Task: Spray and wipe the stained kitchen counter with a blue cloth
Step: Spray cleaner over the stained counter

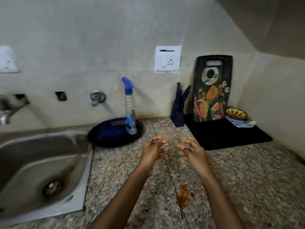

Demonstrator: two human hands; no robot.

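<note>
An orange-red stain [183, 195] lies on the speckled granite counter [247, 179] near the front. A clear spray bottle [130, 109] with a blue trigger head stands upright on a dark round plate [140, 128] at the back. Beside it on the same plate lies a folded blue cloth [110, 133]. My left hand [152, 150] and my right hand [192, 150] hover side by side above the counter, palms facing each other, fingers loosely curled and holding nothing. Both are in front of the plate and beyond the stain.
A steel sink [41, 171] fills the left, with taps [97, 97] on the wall behind. At the back right stand a blue knife block [179, 109], a patterned cutting board [212, 88] on a black mat [231, 136], and a small bowl [236, 113]. A wall socket [167, 61] sits above.
</note>
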